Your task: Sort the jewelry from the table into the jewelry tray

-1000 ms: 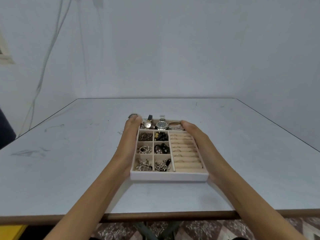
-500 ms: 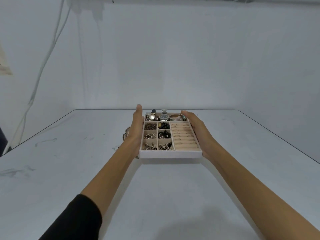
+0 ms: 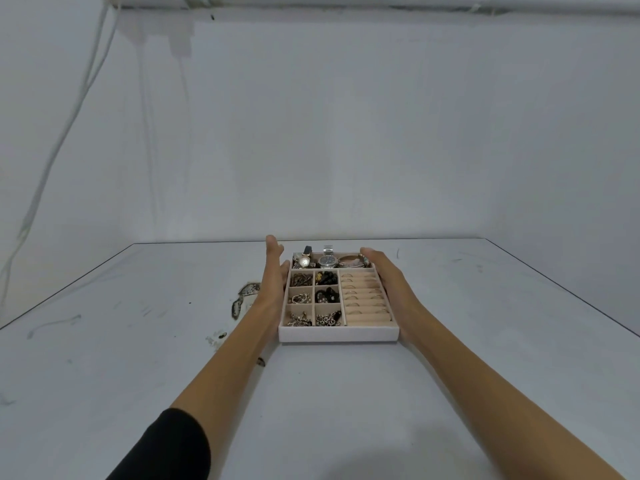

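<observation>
The jewelry tray [image 3: 337, 334] sits mid-frame between both hands. The left hand [image 3: 273, 282] holds its fingers straight along the tray's left wall. The right hand [image 3: 386, 277] lays straight fingers against the right wall. A loose chain [image 3: 242, 296] lies on the bench [image 3: 138, 341], left of the tray.

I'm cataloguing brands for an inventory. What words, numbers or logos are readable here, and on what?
No text here is legible.
On the silver watch: dial too small and blurred to read.
On the black-strap watch: dial likewise unreadable.
On the jewelry tray: no label visible.
</observation>
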`<action>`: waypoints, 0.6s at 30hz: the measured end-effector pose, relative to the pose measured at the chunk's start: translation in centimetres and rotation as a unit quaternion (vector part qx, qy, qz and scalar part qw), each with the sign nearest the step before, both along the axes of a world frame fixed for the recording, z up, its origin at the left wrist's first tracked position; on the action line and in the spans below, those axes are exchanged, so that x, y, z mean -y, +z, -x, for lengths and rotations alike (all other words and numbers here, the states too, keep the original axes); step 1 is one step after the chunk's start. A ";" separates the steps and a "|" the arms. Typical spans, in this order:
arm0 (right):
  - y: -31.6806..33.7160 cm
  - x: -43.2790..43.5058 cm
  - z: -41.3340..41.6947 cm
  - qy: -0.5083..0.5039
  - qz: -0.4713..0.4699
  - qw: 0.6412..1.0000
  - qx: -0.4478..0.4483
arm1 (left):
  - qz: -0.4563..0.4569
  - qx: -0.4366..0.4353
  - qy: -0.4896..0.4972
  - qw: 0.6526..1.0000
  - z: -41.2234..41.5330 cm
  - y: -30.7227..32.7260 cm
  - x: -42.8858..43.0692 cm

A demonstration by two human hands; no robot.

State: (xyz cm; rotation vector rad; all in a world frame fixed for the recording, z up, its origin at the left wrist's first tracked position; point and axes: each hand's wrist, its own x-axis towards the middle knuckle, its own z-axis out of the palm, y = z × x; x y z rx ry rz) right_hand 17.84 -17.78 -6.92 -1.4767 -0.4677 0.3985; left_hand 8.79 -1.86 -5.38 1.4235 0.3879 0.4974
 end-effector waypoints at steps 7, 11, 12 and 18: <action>-0.1 -0.6 -1.2 0.019 0.010 0.999 -0.042 | 0.009 0.001 -0.002 1.000 -0.7 -0.7 -0.6; -0.7 -0.8 -1.2 0.019 0.011 0.999 -0.036 | 0.023 -0.005 -0.013 1.000 -0.7 -0.9 -0.7; -0.8 -0.9 -1.1 0.016 0.010 0.999 -0.030 | 0.017 -0.005 -0.013 1.000 -0.6 -1.0 -0.7; -0.7 -1.2 -0.4 -0.023 0.045 0.999 0.015 | 0.066 -0.004 -0.020 0.998 -0.1 -0.8 -0.5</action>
